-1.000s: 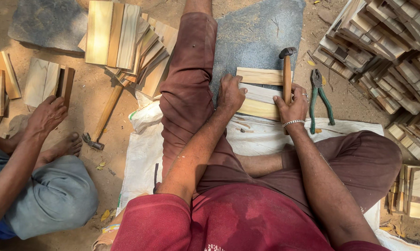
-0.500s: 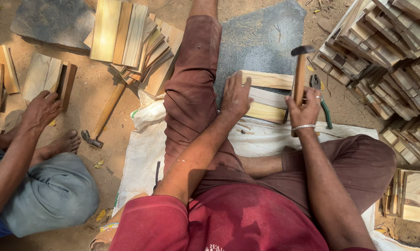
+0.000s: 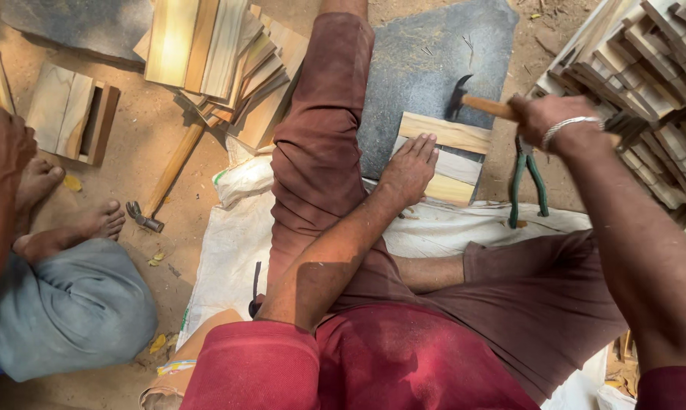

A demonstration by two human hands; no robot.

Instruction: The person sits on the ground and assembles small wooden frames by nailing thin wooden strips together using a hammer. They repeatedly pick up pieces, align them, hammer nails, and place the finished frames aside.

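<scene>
Sandy dirt floor [image 3: 206,163], outdoors in strong sun, w/ a dark grey stone slab [image 3: 434,61] set into it at top centre. White woven sacking [image 3: 464,224] spread on the ground under the seated person, whose maroon-trousered leg stretches up past the slab.

Wooden slats [image 3: 445,156], pale, lie side by side on the slab's near edge, partly over the sacking. Left hand [image 3: 410,171] rests flat on them, fingers [image 3: 423,144] spread and pressed down, pinning them, not curled round anything. Right hand [image 3: 544,114] is raised above and right of the slats, fingers wrapped tight round the wooden handle of a hammer [image 3: 476,102]; its dark head hangs over the slab just beyond the top slat, clear of the wood.

Green-handled pliers [image 3: 527,178] lie on the dirt just right of the slats. More cut slats stacked in a big heap [image 3: 647,83] at far right, another fan-shaped pile [image 3: 221,61] at top left. 2nd hammer [image 3: 164,182] lies on the dirt near that pile, head toward the viewer. Small open wooden box [image 3: 73,114] at left.

Co-worker sits at lower left in grey-blue shorts [image 3: 62,311], bare feet [image 3: 69,228] on the dirt, one hand [image 3: 5,148] at the left edge.
</scene>
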